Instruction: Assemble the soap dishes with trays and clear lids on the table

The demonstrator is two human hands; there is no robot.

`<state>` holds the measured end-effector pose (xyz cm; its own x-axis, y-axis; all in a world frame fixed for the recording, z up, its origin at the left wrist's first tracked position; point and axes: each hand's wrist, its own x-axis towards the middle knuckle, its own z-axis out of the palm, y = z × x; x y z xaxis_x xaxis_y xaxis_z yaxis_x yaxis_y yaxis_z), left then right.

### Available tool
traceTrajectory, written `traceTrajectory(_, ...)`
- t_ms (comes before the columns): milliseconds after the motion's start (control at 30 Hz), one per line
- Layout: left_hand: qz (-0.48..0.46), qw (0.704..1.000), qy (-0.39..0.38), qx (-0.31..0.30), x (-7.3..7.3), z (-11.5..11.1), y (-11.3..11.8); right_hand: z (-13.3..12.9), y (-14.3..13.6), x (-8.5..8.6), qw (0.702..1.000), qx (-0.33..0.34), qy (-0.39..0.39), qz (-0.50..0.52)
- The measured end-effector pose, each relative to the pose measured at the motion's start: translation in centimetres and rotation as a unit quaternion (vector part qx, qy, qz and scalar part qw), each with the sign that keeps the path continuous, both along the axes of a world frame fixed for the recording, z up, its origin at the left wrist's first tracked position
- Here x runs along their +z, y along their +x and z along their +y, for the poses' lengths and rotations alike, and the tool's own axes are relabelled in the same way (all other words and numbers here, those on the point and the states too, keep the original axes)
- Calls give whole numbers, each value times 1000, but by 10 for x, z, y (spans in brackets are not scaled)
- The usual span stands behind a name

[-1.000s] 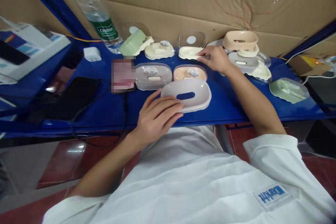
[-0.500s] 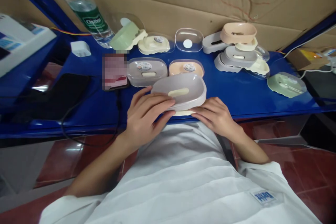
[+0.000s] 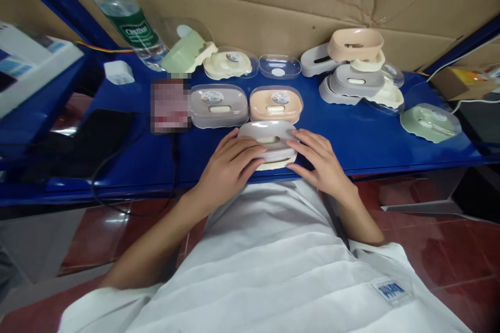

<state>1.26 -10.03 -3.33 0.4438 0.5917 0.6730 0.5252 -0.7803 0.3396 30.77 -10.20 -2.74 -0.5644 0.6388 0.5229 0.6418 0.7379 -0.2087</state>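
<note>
At the front of the blue table, a grey soap dish tray point(image 3: 273, 153) rests over a cream base point(image 3: 275, 165), whose front edge shows beneath it. My left hand point(image 3: 234, 161) grips the tray's left side, fingers over the rim and thumb low at the front. On the right side, my right hand point(image 3: 318, 161) holds it the same way, thumb near the cream base. Just behind stand a lidded grey soap dish point(image 3: 219, 114) and a lidded peach soap dish point(image 3: 275, 109), both with labels on their clear lids.
Grey, peach and cream dish parts point(image 3: 355, 80) are piled at the back right, near a green lidded dish point(image 3: 432, 124). A clear lid point(image 3: 279, 66) stands at the back. Leftward are a water bottle point(image 3: 135, 28), a phone point(image 3: 171, 106) and a white block point(image 3: 119, 72).
The grey tray has come down from a tilt to lie level over the cream base. My right hand has moved up from the base onto the tray's right rim.
</note>
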Motion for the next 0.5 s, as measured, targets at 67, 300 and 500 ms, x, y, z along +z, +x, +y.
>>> traceTrajectory(67, 4, 1000, -7, -10, 0, 0, -1, 1, -1, -2, 1000, 4, 5, 11)
traceTrajectory(300, 99, 994, -19, -39, 6, 0, -10, -3, -1, -2, 1000, -3, 19, 25)
traceTrajectory(500, 116, 992, 32, -39, 4, 4, -14, -1, -2, -4, 1000, 2, 21, 21)
